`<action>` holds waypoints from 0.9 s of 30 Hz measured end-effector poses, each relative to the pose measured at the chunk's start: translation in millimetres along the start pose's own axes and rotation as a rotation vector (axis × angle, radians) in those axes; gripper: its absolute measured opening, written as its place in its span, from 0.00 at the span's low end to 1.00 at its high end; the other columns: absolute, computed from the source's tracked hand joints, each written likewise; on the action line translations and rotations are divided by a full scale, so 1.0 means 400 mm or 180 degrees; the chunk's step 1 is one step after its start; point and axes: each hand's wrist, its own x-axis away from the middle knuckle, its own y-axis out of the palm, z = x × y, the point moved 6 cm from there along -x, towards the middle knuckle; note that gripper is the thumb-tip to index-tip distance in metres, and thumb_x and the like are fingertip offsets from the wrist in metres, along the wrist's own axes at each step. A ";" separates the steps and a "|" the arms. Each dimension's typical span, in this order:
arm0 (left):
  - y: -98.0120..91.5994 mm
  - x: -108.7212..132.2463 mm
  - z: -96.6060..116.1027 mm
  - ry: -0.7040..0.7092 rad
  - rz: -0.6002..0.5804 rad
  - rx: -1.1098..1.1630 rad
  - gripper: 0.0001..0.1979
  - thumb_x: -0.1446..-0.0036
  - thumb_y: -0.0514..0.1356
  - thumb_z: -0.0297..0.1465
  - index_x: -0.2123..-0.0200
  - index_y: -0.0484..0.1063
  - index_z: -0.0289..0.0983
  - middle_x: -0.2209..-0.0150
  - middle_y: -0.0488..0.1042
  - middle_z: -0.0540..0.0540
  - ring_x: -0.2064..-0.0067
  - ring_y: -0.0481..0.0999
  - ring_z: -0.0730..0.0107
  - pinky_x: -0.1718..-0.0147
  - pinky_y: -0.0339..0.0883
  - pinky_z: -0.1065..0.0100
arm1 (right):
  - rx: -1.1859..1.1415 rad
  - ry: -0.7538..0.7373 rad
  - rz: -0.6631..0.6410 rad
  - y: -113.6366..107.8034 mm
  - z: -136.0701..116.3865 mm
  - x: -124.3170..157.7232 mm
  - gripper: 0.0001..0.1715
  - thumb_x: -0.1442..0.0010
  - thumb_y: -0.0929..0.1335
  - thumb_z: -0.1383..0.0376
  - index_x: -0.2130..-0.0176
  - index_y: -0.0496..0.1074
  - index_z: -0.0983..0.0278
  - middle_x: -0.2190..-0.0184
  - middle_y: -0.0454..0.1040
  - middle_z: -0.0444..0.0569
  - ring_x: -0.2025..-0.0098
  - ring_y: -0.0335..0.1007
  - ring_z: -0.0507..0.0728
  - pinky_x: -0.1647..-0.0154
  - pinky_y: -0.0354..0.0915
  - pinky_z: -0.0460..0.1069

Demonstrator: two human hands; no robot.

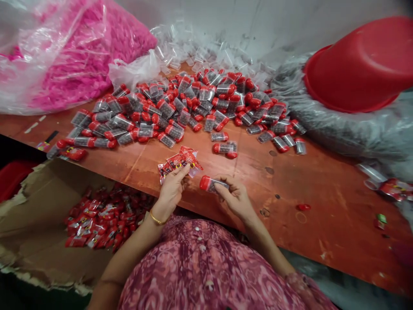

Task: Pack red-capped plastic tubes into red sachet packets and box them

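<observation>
My right hand (235, 196) pinches a small clear container with a red cap (209, 184), held sideways with the cap toward the left. Dark bits show through its clear wall. My left hand (174, 185), with a gold bangle at the wrist, has thumb and fingers closed on red printed packets (176, 161), several of them fanned out just above the table edge. Two more red-capped containers (224, 148) lie on the table beyond my hands. Behind them spreads a large heap of the same red-capped containers (174, 110).
Clear empty tubes (206, 47) are piled against the wall. A bag of pink pieces (80, 56) stands at back left. At right, a red tub (358, 64) rests on a plastic bag of dark material (322, 125). Below the table's left edge, a cardboard box (29, 232) holds red packets.
</observation>
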 end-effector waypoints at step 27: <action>-0.013 -0.001 0.014 0.0677 0.0004 -0.1316 0.24 0.69 0.69 0.49 0.83 0.70 0.33 0.85 0.66 0.53 0.82 0.66 0.79 0.82 0.63 0.76 | -0.0405 0.0226 0.0197 0.028 0.039 -0.025 0.15 0.48 0.68 0.54 0.67 0.69 0.63 0.78 0.67 0.40 0.83 0.54 0.46 0.83 0.55 0.43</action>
